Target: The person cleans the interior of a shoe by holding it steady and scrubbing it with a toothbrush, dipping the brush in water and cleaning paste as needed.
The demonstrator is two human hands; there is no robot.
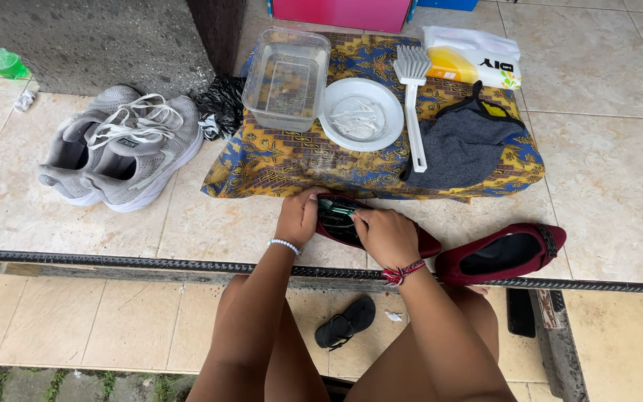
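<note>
while the left hand grips the heel end of a dark red flat shoe on the tiled floor, the right hand is closed over its opening, fingers tucked inside. its twin shoe lies just to the right, before a patterned cloth bearing a white brush and plate.

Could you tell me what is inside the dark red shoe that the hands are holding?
A greenish insole or insert shows inside the dark red shoe; the right hand covers the rest.
</note>
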